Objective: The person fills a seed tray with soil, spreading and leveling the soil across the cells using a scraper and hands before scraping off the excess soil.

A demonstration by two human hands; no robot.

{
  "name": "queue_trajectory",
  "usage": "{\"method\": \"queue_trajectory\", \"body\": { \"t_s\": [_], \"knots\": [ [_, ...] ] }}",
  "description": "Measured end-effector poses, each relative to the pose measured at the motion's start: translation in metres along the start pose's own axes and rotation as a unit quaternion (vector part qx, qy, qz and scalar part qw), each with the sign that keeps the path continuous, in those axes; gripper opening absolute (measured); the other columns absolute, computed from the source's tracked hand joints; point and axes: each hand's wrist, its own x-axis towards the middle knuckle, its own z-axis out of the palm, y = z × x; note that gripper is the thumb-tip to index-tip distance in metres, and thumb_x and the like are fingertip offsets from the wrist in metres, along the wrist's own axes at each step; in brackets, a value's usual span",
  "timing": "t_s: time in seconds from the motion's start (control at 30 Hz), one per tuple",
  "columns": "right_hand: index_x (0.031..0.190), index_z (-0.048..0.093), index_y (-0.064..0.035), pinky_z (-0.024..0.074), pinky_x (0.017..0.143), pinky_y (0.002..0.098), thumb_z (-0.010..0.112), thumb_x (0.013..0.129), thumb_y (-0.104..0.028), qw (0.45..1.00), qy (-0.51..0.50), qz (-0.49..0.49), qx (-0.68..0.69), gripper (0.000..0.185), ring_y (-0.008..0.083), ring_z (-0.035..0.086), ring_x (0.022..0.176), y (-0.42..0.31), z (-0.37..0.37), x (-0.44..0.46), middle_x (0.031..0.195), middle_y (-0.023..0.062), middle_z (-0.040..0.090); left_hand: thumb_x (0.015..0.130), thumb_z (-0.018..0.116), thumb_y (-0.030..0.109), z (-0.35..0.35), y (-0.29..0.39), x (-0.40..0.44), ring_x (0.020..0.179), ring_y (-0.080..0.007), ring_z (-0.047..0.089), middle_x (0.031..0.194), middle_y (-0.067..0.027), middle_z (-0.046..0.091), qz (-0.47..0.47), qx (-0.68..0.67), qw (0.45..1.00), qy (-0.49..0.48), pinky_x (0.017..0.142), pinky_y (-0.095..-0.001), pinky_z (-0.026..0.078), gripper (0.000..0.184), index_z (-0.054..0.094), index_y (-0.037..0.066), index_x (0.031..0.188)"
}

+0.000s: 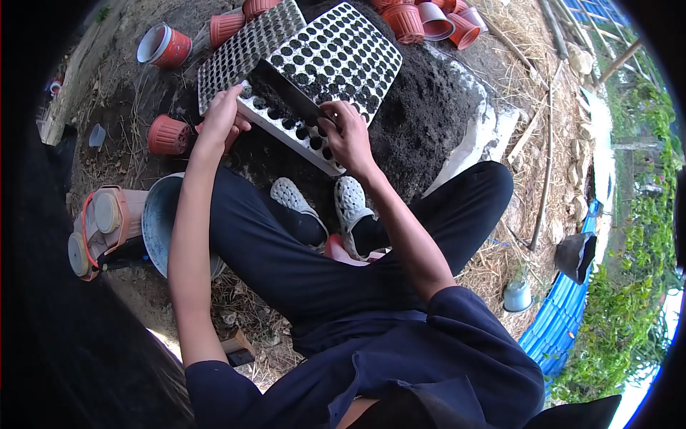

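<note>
Head view, only feed I have. Tray point(314, 151) sits at an angle on the ground just beyond the feet, low and close, so I'd say both arms reach it without stretching.

Left hand point(223, 114) is closed on the near left corner of the tray, fingers curled at the edge. Reads as a brace, so the tray doesn't skid or twist when pushed from above.

Right hand point(346, 139) is closed around the end of a dark flat blade point(291, 93), near the tray's right side. Blade lies across the cells, low on the top face. My read: flat and low so its long edge bears on loose soil, not down in the holes. Cells beyond it look soil-filled; cells on the near side show as dark holes, fill level I can't tell. Some loose soil lies along the blade.

Soil heap point(421, 114) is right up by the tray's right side, handy for the right hand. Second tray point(246, 51) lies beyond the left hand, beside the first, out of the working hand's path.

Red pot point(169, 135) on its side left of the left hand; more pots point(404, 25) past the trays. Bucket point(156, 229) by the left forearm. Knees spread wide, shoes point(350, 204) between them, which leaves the arms room.
</note>
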Motion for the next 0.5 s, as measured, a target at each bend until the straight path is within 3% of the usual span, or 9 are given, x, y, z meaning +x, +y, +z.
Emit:
{"method": "queue_trajectory", "body": {
  "t_s": [0.03,0.1,0.2,0.37,0.5],
  "knots": [
    [0.11,0.065,-0.009,0.0392,0.086,0.0387,0.066,0.09,-0.014,1.0,0.0,0.0,-0.001,0.021,0.0259,0.06,0.097,0.0001,-0.0007,0.0003,0.1,0.0069,0.064,0.099,0.054,0.045,-0.0005,-0.0009,0.0018,0.053,-0.0105,0.063,0.081,-0.0027,0.066,0.0,0.0,1.0,0.0,0.045,-0.0203,0.04,0.04,0.055,0.007,0.111],
    [0.112,0.064,-0.0051,0.0482,0.081,0.0394,0.067,0.09,-0.012,1.0,0.013,-0.021,-0.013,0.024,0.029,0.061,0.091,0.0011,-0.0011,0.0009,0.099,0.0122,0.064,0.099,0.054,0.045,-0.0021,-0.0019,0.0048,0.054,-0.0105,0.063,0.081,-0.0029,0.066,-0.004,0.003,1.0,-0.013,0.045,-0.0203,0.041,0.04,0.055,0.007,0.111],
    [0.112,0.064,-0.0052,0.0488,0.082,0.0395,0.068,0.09,-0.012,0.998,0.064,0.021,-0.012,0.024,0.0297,0.062,0.092,0.0049,0.0049,0.0031,0.099,0.0131,0.064,0.099,0.053,0.045,-0.0015,-0.0033,0.0029,0.053,-0.0104,0.063,0.081,-0.0029,0.066,0.008,-0.001,1.0,-0.006,0.045,-0.0202,0.041,0.04,0.055,0.008,0.111],
    [0.11,0.063,-0.006,0.043,0.085,0.0414,0.065,0.091,-0.014,1.0,-0.008,-0.005,0.015,0.02,0.0294,0.06,0.096,0.0018,0.0011,-0.0026,0.1,0.0107,0.063,0.099,0.053,0.046,-0.0017,-0.0039,0.006,0.053,-0.01,0.063,0.079,-0.002,0.066,-0.005,0.01,1.0,0.004,0.045,-0.0202,0.041,0.039,0.056,0.008,0.108],
    [0.11,0.063,-0.0057,0.0432,0.085,0.0411,0.065,0.091,-0.012,0.999,0.036,0.021,0.023,0.02,0.0298,0.059,0.096,0.0024,0.0042,-0.0003,0.1,0.0113,0.063,0.099,0.053,0.046,-0.0024,-0.006,0.0083,0.054,-0.0102,0.063,0.078,-0.0031,0.069,0.002,0.003,1.0,-0.004,0.046,-0.0204,0.041,0.039,0.057,0.009,0.108]
  ]
}}
